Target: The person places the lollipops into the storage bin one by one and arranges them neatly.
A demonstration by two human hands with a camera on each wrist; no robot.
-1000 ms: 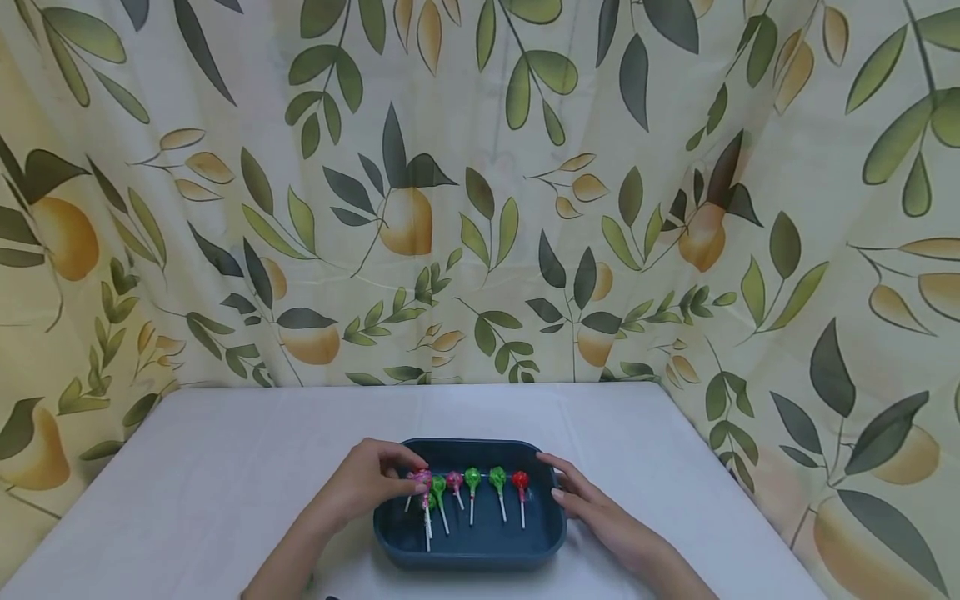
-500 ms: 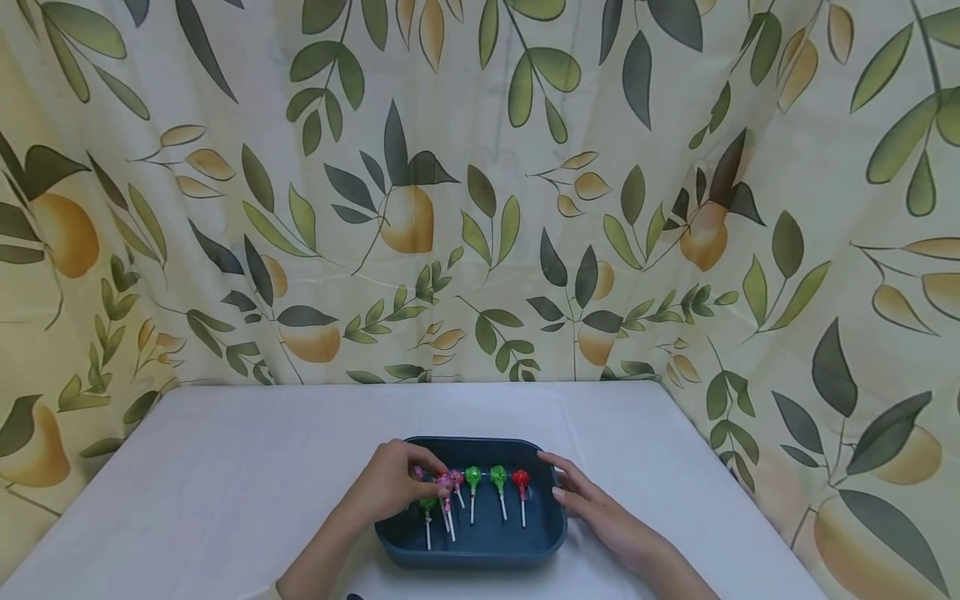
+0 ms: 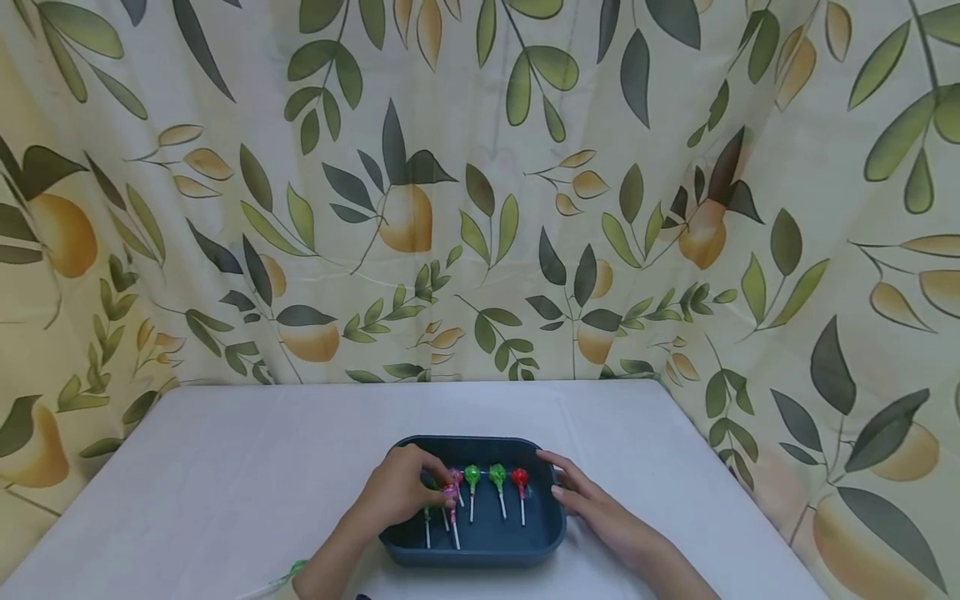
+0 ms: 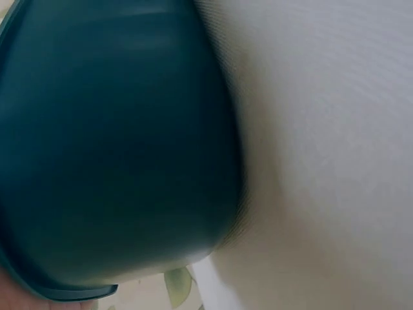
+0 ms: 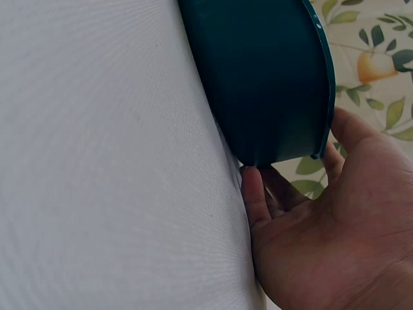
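Lollipops (image 3: 483,487) lie in my blue tray (image 3: 551,533), table centre. Left hand (image 3: 397,492) pinches the pink one (image 3: 452,490) at nine o'clock; right hand (image 3: 592,508), fingers straight, braces the three o'clock wall against sliding.

Head cam sits above my hands, faces forward and down over the table (image 3: 225,467) toward the leaf curtain (image 3: 480,192), mid range. My left wrist cam is pressed very close to the blue tray (image 4: 110,148) outer wall, blurred. My right wrist cam looks past my right hand (image 5: 335,239), also close. All 3 views share tray and tabletop.
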